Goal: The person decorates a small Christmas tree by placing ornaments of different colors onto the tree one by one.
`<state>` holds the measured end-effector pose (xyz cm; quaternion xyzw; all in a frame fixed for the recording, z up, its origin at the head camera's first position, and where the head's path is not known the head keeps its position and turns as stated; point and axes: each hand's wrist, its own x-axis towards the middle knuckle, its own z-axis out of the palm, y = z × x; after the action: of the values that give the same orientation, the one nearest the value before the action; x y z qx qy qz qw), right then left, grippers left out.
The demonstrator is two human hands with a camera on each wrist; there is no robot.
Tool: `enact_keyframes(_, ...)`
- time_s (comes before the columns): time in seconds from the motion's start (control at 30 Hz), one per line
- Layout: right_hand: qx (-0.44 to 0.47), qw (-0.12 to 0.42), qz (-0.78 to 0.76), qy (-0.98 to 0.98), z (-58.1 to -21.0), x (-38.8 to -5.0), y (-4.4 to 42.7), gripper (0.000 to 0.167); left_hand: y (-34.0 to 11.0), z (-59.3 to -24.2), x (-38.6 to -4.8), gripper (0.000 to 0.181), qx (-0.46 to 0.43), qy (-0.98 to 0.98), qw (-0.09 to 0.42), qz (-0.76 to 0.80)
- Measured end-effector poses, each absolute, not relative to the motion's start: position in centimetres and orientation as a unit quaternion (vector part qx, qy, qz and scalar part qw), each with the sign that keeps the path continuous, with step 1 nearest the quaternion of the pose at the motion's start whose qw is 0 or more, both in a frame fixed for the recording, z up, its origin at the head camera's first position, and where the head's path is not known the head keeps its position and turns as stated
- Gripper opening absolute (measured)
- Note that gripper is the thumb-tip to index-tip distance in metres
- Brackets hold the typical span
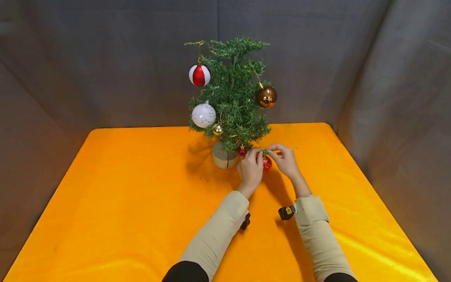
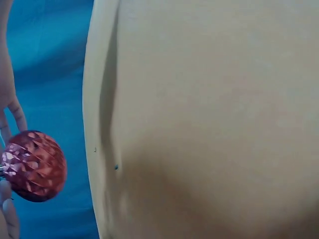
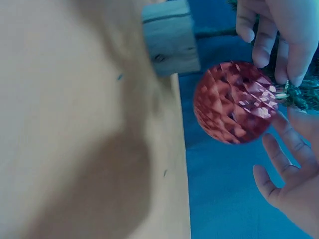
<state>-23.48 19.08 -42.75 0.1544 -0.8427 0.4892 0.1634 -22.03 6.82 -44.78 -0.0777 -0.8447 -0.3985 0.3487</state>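
A small green artificial Christmas tree stands on a round wooden base. At its low front right branch, my left hand and right hand meet. Both pinch around the green branch tip; fingers partly cover their exact hold. Just under the fingertips hangs a shiny red faceted bauble, its cap close against the branch. The right wrist view shows this bauble between both hands, while the left wrist view has the bauble at its left edge.
On the tree hang a red-and-white bauble, a speckled white bauble, a brown bauble, a small gold bauble and a small red bauble. Orange cloth covers the table. Grey curtains surround it.
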Motion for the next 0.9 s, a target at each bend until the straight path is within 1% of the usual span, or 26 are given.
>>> enact_keyframes(0.17,0.141,0.174,0.487,-0.844,-43.2,-23.5,18.8,0.008,6.7,-44.8,-21.9,0.012,-0.08,-0.865,0.337,-0.363)
enact_keyframes(0.33,0.133,0.183,0.527,-0.819,-42.7,-23.7,17.8,0.01,6.5,-44.4,-21.8,0.012,-0.082,-0.855,0.362,-0.363)
enact_keyframes(0.47,0.145,0.168,0.557,-0.8,-41.8,-22.8,17.1,0.013,6.4,-44.6,-21.6,0.012,-0.068,-0.854,0.371,-0.358)
enact_keyframes(0.53,0.151,0.163,0.561,-0.798,-41.9,-22.7,17.0,0.013,6.3,-44.8,-21.5,0.013,-0.059,-0.86,0.364,-0.353)
enact_keyframes(0.7,0.164,0.163,0.582,-0.779,-43.8,-23.6,18.0,0.012,6.2,-44.8,-21.4,0.015,-0.06,-0.865,0.338,-0.366)
enact_keyframes(0.77,0.172,0.169,0.601,-0.762,-44.3,-23.7,18.4,0.014,6.2,-44.8,-21.2,0.017,-0.065,-0.863,0.322,-0.383)
enact_keyframes(0.9,0.151,0.166,0.594,-0.773,-43.9,-23.1,18.8,0.021,6.1,-44.7,-20.6,0.023,-0.074,-0.859,0.278,-0.424)
